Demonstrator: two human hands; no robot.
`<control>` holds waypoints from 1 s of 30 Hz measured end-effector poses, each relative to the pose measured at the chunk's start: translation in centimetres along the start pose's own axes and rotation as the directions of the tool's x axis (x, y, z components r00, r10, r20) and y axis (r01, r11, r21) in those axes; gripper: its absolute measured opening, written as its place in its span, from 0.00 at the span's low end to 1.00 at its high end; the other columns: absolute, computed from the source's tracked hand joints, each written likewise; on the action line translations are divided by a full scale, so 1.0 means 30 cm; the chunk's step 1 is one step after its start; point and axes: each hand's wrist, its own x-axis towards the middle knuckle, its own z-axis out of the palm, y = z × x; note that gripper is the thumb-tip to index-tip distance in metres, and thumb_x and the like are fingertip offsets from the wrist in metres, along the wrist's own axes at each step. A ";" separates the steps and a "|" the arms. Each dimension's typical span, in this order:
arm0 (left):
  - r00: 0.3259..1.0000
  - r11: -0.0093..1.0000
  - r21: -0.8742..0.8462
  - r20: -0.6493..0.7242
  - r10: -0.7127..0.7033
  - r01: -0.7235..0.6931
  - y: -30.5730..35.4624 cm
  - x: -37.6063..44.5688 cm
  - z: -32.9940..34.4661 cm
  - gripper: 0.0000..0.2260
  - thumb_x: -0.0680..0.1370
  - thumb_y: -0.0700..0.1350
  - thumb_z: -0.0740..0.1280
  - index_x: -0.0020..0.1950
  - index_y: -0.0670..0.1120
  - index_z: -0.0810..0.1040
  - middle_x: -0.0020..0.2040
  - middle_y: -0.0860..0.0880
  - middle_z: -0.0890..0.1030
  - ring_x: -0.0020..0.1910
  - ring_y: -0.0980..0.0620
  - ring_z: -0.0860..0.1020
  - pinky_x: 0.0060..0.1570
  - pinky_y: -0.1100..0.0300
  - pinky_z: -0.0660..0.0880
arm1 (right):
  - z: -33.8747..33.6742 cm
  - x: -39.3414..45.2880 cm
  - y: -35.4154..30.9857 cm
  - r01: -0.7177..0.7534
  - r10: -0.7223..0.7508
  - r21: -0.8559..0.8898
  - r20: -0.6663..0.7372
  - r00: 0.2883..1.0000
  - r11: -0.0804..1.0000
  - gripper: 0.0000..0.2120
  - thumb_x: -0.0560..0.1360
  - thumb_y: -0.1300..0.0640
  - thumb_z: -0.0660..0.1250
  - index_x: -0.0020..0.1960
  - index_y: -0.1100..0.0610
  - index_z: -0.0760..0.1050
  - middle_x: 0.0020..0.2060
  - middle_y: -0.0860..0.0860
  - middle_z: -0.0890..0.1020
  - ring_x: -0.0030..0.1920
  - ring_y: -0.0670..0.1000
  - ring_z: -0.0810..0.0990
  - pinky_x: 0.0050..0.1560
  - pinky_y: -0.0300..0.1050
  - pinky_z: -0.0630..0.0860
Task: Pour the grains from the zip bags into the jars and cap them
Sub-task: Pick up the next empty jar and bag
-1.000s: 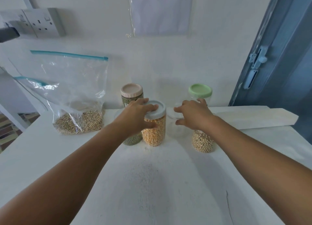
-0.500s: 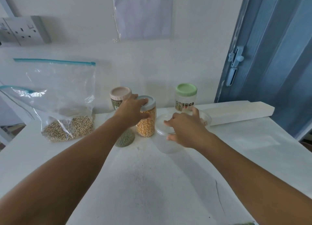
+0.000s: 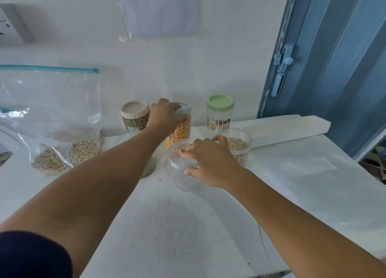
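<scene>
On the table, left hand (image 3: 165, 117) grips the corn jar (image 3: 180, 129); right hand (image 3: 208, 159) grasps the empty jar (image 3: 183, 173).

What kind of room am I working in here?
Likely a home kitchen or pantry corner: a white table against a white wall, a blue folding door, and lidded plastic grain jars like the green-lidded one.

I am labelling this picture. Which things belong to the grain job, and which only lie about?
Job:
zip bag
yellow-grain jar
empty jar
open jar of grains
left hand
right hand

Lying about:
white block
wall socket
door latch
</scene>
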 end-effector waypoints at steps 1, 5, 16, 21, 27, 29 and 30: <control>1.000 1.000 -0.012 -0.022 0.003 -0.003 -0.004 -0.002 0.004 0.22 0.76 0.57 0.76 0.66 0.48 0.83 0.66 0.43 0.76 0.65 0.39 0.73 0.65 0.47 0.71 | 0.004 0.002 0.001 0.006 -0.006 0.004 -0.007 1.000 1.000 0.26 0.81 0.40 0.66 0.77 0.41 0.68 0.72 0.47 0.73 0.69 0.51 0.73 0.73 0.59 0.54; 0.989 0.999 -0.017 -0.141 -0.034 0.032 0.008 -0.028 0.041 0.23 0.71 0.61 0.79 0.57 0.46 0.86 0.57 0.44 0.78 0.59 0.40 0.73 0.55 0.49 0.72 | 0.019 0.006 0.004 0.028 -0.027 0.041 -0.040 0.999 0.999 0.26 0.80 0.40 0.66 0.77 0.41 0.68 0.72 0.44 0.73 0.70 0.50 0.72 0.73 0.58 0.52; 0.993 0.983 0.149 -0.060 -0.098 0.106 0.070 -0.039 0.027 0.33 0.70 0.70 0.74 0.62 0.47 0.74 0.61 0.42 0.70 0.62 0.38 0.68 0.58 0.48 0.70 | 0.043 0.026 0.010 0.075 -0.072 0.055 -0.047 0.996 0.996 0.27 0.81 0.39 0.65 0.78 0.40 0.66 0.76 0.42 0.69 0.73 0.47 0.68 0.74 0.56 0.51; 0.996 0.995 0.101 0.083 0.010 -0.018 0.003 -0.071 -0.059 0.27 0.76 0.68 0.70 0.63 0.49 0.79 0.62 0.45 0.73 0.59 0.43 0.74 0.59 0.52 0.70 | 0.049 0.035 0.013 0.068 -0.066 0.078 -0.031 0.997 0.995 0.28 0.80 0.37 0.66 0.78 0.39 0.67 0.75 0.42 0.70 0.73 0.46 0.68 0.73 0.55 0.51; 0.999 0.930 -0.367 -0.051 0.011 -0.029 -0.116 -0.302 -0.099 0.21 0.83 0.41 0.62 0.76 0.51 0.70 0.70 0.46 0.72 0.67 0.49 0.73 0.69 0.46 0.73 | 0.037 0.044 0.006 0.062 -0.064 0.081 0.030 0.997 0.995 0.27 0.81 0.37 0.64 0.79 0.38 0.65 0.77 0.43 0.68 0.75 0.48 0.66 0.75 0.56 0.49; 0.999 0.904 -0.428 0.041 0.021 -0.001 -0.162 -0.406 -0.093 0.24 0.81 0.37 0.65 0.75 0.51 0.66 0.71 0.48 0.70 0.69 0.51 0.71 0.72 0.45 0.72 | 0.033 0.055 -0.005 0.068 -0.072 0.083 0.044 0.996 0.994 0.27 0.81 0.37 0.64 0.78 0.37 0.65 0.77 0.44 0.69 0.76 0.49 0.65 0.75 0.56 0.51; 0.994 0.898 -0.440 0.101 0.048 0.002 -0.185 -0.456 -0.084 0.27 0.80 0.37 0.67 0.75 0.53 0.63 0.72 0.49 0.69 0.70 0.51 0.70 0.73 0.45 0.72 | 0.030 0.061 -0.013 0.073 -0.078 0.088 0.047 0.996 0.993 0.27 0.81 0.37 0.64 0.78 0.37 0.66 0.77 0.44 0.69 0.76 0.49 0.65 0.75 0.56 0.52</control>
